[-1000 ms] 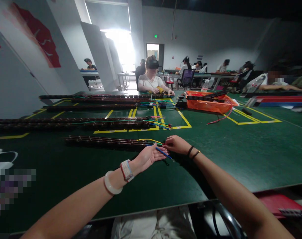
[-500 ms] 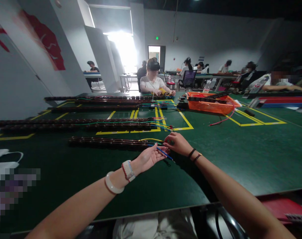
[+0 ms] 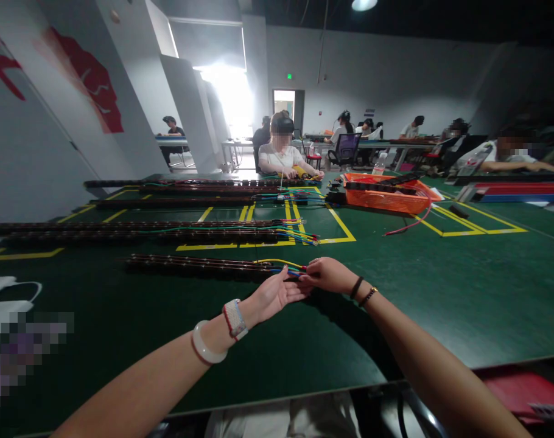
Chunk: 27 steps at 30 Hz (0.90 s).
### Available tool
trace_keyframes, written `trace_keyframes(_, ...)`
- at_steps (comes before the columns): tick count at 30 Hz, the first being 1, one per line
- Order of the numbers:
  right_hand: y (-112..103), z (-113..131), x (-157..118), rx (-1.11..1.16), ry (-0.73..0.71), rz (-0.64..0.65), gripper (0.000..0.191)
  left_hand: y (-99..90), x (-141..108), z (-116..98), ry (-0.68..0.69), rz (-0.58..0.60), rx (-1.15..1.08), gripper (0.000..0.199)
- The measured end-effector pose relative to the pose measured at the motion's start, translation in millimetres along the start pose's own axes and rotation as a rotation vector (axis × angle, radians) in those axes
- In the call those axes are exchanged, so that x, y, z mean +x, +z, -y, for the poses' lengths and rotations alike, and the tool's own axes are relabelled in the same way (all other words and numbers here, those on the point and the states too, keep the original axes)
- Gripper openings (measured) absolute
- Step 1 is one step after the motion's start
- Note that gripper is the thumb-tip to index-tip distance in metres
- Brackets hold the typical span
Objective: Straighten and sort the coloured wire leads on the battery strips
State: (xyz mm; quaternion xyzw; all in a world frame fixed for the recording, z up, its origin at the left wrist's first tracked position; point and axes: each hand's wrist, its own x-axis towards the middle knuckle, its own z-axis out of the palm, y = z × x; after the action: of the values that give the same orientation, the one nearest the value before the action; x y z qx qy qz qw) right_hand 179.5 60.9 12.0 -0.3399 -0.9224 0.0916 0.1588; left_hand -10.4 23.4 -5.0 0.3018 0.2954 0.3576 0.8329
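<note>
Close in front of me lies a dark, chain-like cable bundle (image 3: 199, 263) with yellow, green and blue wires (image 3: 277, 268) coming out of its right end. My left hand (image 3: 277, 295) is palm up just below these wires, its fingers stretched out and its thumb raised beside them. The wires pass over its fingers. My right hand (image 3: 327, 275) is closed, thumb and fingertips pinching the wire ends above the left fingertips. The tips inside this pinch are mostly hidden.
More dark bundles (image 3: 135, 234) with coloured wire ends lie farther back on the green table (image 3: 441, 292), across yellow tape outlines. An orange basket (image 3: 382, 199) stands at the back right. A co-worker (image 3: 281, 152) sits opposite. White cabled items (image 3: 7, 302) lie at the left.
The blue wire, which stuck out loose toward me across my left fingers, is now gathered in with the others at my right fingertips. My right hand has come slightly lower and nearer.
</note>
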Motion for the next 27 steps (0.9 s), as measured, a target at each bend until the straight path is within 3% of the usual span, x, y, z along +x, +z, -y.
trace_keyframes(3, 2.2, -7.1, 0.3, -0.001, 0.151, -0.015, 0.043, 4.2, -3.7, 1.9, -0.052, 0.007, 0.23, 0.041)
trace_keyframes(8, 12.6, -9.3, 0.9, -0.116, 0.282, -0.01, 0.04, 10.4, -8.6, 7.3, -0.004, 0.055, 0.498, 0.038)
trace_keyframes(11, 14.1, -8.2, 1.9, -0.174, 0.262, -0.038, 0.036, 9.4, -8.7, 7.9, 0.023, 0.106, 0.496, 0.038)
trace_keyframes(15, 11.6, -8.8, 3.2, -0.064, 0.19, -0.162, 0.032, 8.6, -8.9, 6.3, 0.041, 0.115, 0.466, 0.038)
trace_keyframes(18, 17.5, -8.6, 5.0, 0.01, 0.192, -0.25, 0.042, 10.1, -9.9, 5.4, 0.039, 0.124, 0.452, 0.037)
trace_keyframes(21, 29.0, -8.4, 8.8, 0.009, 0.201, -0.217, 0.049, 11.6, -10.5, 5.3, 0.037, 0.115, 0.454, 0.036)
trace_keyframes(27, 36.7, -9.3, 16.6, 0.125, 0.197, -0.19, 0.016, 12.9, -8.6, 4.7, 0.019, 0.039, 0.432, 0.031)
